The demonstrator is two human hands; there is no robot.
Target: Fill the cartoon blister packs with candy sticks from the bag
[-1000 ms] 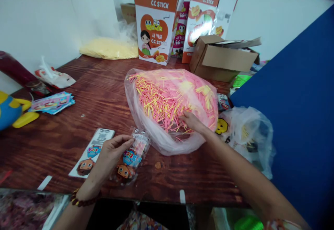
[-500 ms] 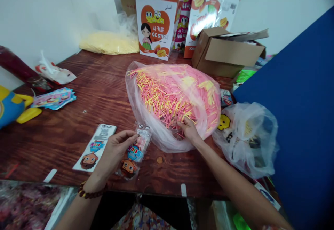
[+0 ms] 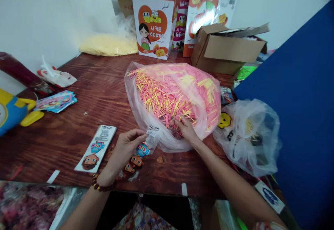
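My left hand (image 3: 130,150) pinches the top of a clear printed pouch (image 3: 151,137), lifted at a slant above the table. Beneath it, one or more similar pouches (image 3: 129,168) with a cartoon face lie on the wood. My right hand (image 3: 184,128) reaches into the mouth of a large clear plastic bag (image 3: 153,132). Its fingers are closed together among thin pink and yellow sticks (image 3: 159,97); what they grip is too small to make out. Left of my left hand lies a flat stack of printed pouches (image 3: 96,148).
Orange and white cartons (image 3: 153,21) and an open cardboard box (image 3: 231,50) stand behind. A knotted plastic bag (image 3: 247,136) lies right, beside a blue panel (image 3: 297,94). Left are blue-pink packets (image 3: 58,101), a tissue pack (image 3: 61,77) and a blue-yellow figure (image 3: 13,111). A yellow-filled bag (image 3: 108,45) rests at the back.
My left hand has moved right and raised a pouch off those beneath, toward the big bag. My right hand has shifted slightly left among the sticks.
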